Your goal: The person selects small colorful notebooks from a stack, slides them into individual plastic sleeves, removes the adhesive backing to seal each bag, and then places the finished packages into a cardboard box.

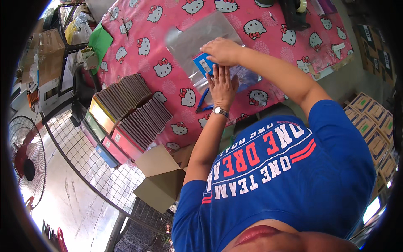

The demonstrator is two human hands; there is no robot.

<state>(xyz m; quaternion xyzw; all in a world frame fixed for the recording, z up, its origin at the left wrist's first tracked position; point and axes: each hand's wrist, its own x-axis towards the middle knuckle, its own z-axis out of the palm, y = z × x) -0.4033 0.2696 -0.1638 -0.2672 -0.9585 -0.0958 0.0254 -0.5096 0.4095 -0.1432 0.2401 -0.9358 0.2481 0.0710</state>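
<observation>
Head view: the left hand point(223, 86) is laid flat, grip spread with fingers straight, right by the lower end of a blue notebook point(202, 64). Right hand point(220, 51) is over the notebook's upper right side, fingers stretched out too, thumb hard to see. Notebook's on the pink table point(142, 63) with clear plastic point(205, 31), can't tell if inside it. Blue-handled pliers point(203, 99) sit near the left wrist, spiral notebooks point(126, 98) stacked further left.

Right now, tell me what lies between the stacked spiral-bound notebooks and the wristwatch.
In the head view, blue-handled pliers lie on the pink cartoon-cat tablecloth between the spiral-bound notebooks and the wristwatch.
</observation>
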